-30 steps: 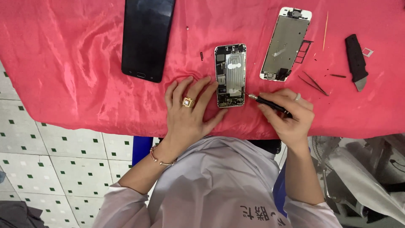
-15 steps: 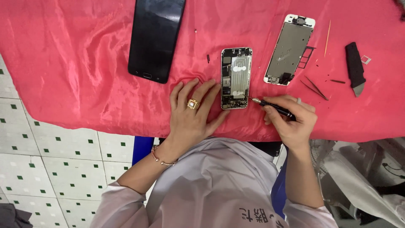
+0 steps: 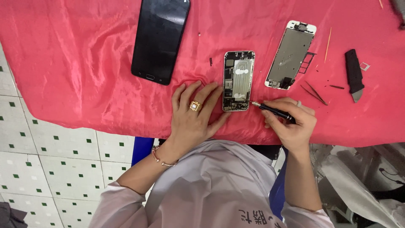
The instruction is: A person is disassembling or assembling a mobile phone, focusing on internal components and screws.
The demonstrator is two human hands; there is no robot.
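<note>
On the red-draped table, my left hand lies flat and open beside the opened phone, fingertips touching its edge, while my right hand pinches a slim screwdriver at the phone's lower corner (tip just touching). The body looks light, rigid and delicate inside; best held by its metal edges

the right hand slid its black screwdriver leftward until the tip met the lower right edge of the opened phone; a second earlier the tip hung just short of it. the left hand flattened beside the phone's left edge, fingers spread wider. the view drifted, pushing the black tool toward the right border.
</note>
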